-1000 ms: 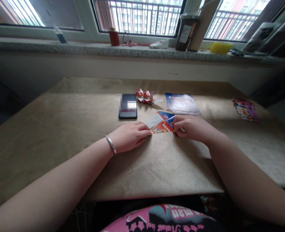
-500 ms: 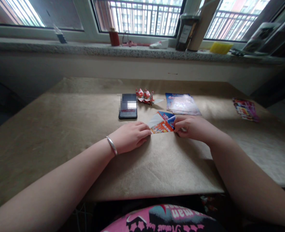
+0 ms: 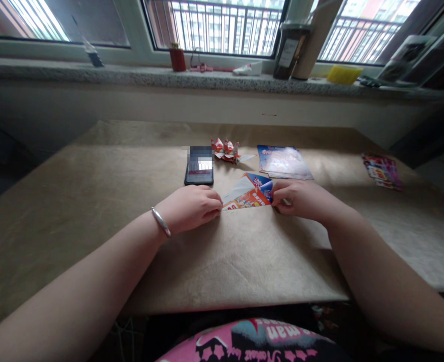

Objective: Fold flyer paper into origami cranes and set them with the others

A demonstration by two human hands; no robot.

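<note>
A printed sheet of paper [image 3: 251, 195], folded so that orange, blue and white areas show, lies on the table between my hands. My left hand [image 3: 192, 207], with a silver bangle at the wrist, has its fingers closed together at the sheet's left corner. The right corner is pinched between the thumb and fingers of my right hand [image 3: 292, 197]. Beyond my left hand lies a phone [image 3: 199, 173] with its screen lit. Next to the phone stand folded red and white paper pieces [image 3: 225, 150].
Blue printed sheets [image 3: 285, 162] lie flat behind my right hand. Colourful printed papers [image 3: 382, 171] are at the far right of the table [image 3: 75, 216]. On the windowsill [image 3: 131, 75] stand a red container [image 3: 177, 59], a dark jar [image 3: 288, 53] and a yellow object [image 3: 343, 75].
My left hand has slid left along the lower edge of the folded sheet, uncovering more of its orange print. My right hand stays at the right corner.
</note>
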